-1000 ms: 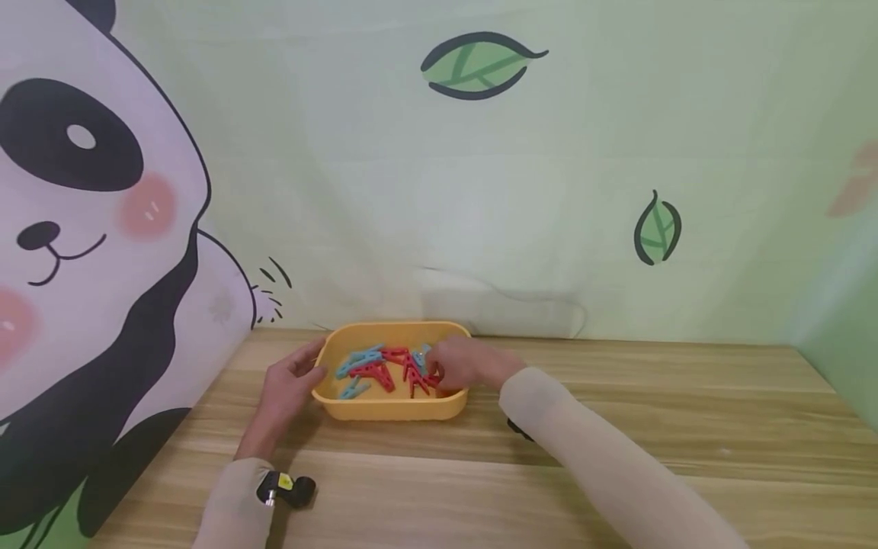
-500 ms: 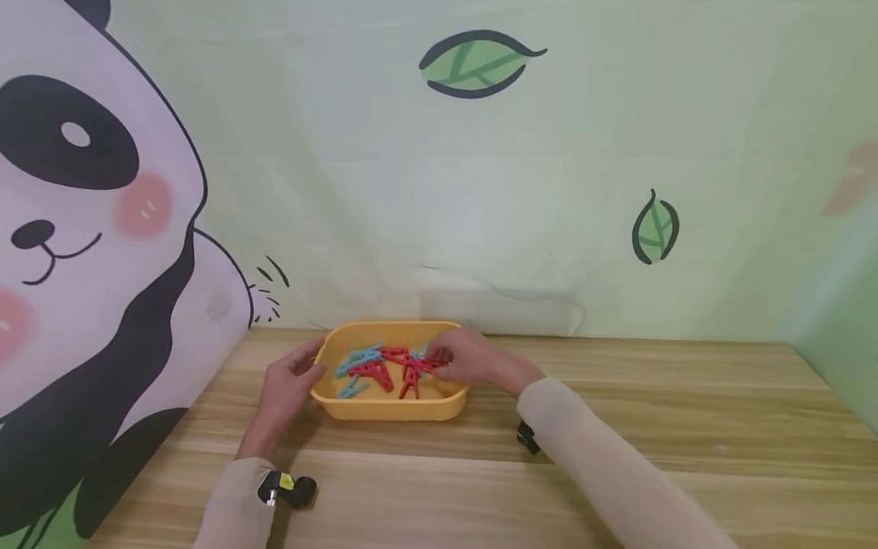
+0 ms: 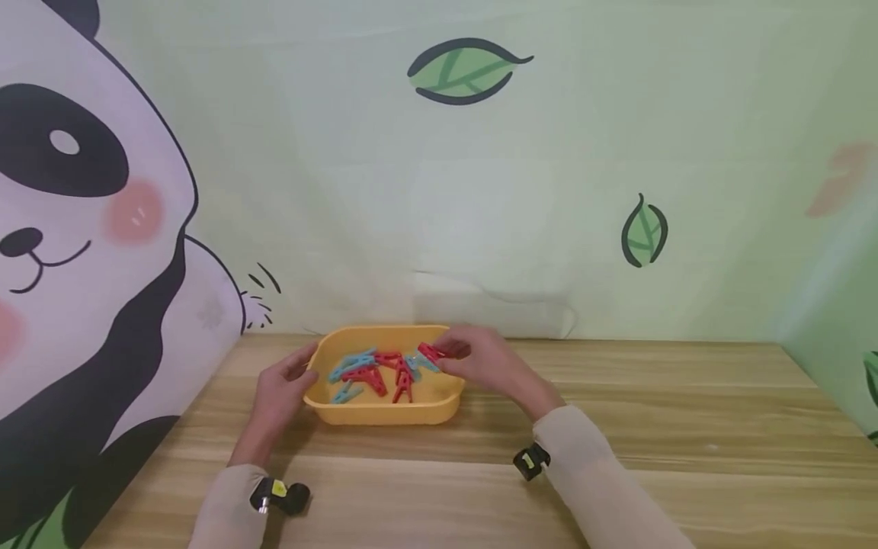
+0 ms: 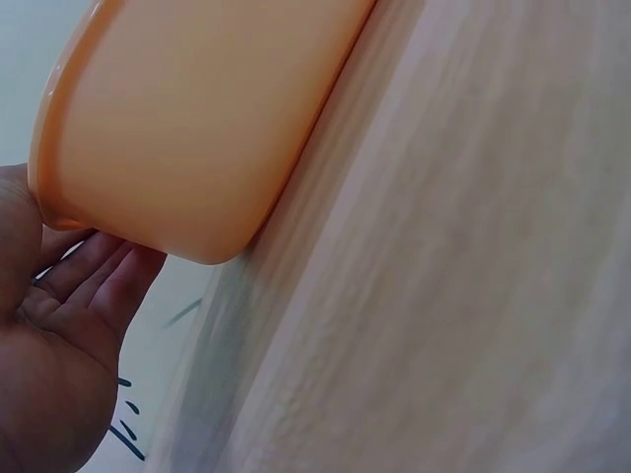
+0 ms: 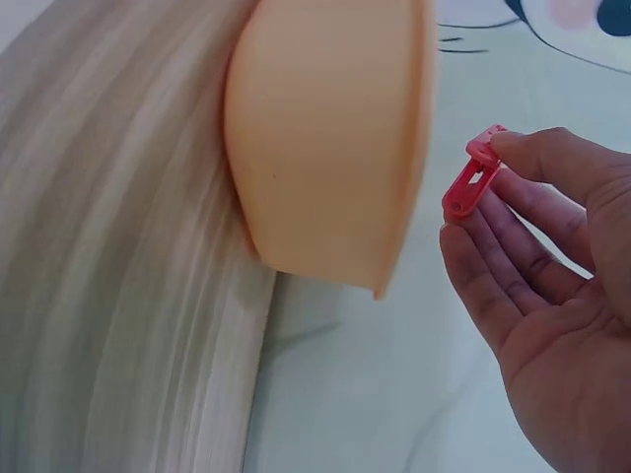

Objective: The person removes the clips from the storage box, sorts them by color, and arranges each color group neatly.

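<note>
only head view shows blue pegs point(image 3: 353, 364)

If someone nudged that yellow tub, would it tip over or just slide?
The yellow tub would probably slide, as it looks low and wide on the table. Its thin, smooth walls suggest it's fairly stiff and light for its size. The loose clips inside would likely shift about.

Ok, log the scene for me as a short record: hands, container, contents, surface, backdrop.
Left hand: grips the container's left rim
Right hand: pinches a red plastic clothespin above the container's right end
Container: yellow rounded-rectangular plastic tray
Contents: loose red clothespins and light-blue clothespins
Surface: wood-grain tabletop
Backdrop: pale-green sheet, panda and leaf print
</note>
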`<act>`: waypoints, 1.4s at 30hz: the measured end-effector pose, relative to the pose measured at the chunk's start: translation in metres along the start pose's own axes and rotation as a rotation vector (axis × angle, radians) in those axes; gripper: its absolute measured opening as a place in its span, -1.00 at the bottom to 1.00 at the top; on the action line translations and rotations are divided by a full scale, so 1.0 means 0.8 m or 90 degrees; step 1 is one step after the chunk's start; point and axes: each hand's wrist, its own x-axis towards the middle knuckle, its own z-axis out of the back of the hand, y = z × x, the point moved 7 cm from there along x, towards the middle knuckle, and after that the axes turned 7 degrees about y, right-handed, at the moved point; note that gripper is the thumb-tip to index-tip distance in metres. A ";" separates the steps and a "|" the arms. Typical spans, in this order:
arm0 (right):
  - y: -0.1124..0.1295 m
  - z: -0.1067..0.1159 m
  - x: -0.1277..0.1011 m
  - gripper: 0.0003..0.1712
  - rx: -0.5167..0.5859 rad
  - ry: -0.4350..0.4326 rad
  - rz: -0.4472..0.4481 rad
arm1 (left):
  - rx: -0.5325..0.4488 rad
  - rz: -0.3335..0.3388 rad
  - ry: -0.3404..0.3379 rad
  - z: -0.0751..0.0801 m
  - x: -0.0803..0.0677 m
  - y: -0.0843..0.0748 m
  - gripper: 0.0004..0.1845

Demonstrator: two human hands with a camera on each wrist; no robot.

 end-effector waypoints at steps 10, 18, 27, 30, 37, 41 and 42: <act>-0.007 0.022 -0.030 -0.70 0.026 -0.107 -0.036 | -0.003 0.000 0.001 0.000 0.000 0.002 -0.43; -0.021 0.037 -0.041 -0.71 0.029 -0.150 -0.039 | 0.010 0.010 -0.001 0.004 -0.002 0.003 -0.43; -0.058 0.054 -0.054 -0.75 0.016 -0.234 -0.098 | 0.015 0.005 0.001 0.001 0.001 0.005 -0.44; -0.072 0.059 -0.057 -0.75 0.006 -0.265 -0.123 | 0.012 0.008 0.000 0.001 0.001 0.006 -0.44; -0.100 0.058 -0.059 -0.77 0.003 -0.279 -0.178 | 0.002 0.010 0.000 0.000 0.001 0.007 -0.44; -0.114 0.057 -0.060 -0.79 0.020 -0.281 -0.203 | 0.006 0.006 -0.006 0.000 0.000 0.006 -0.44; -0.117 0.057 -0.061 -0.79 0.023 -0.283 -0.211 | 0.005 0.002 -0.008 0.000 0.000 0.005 -0.45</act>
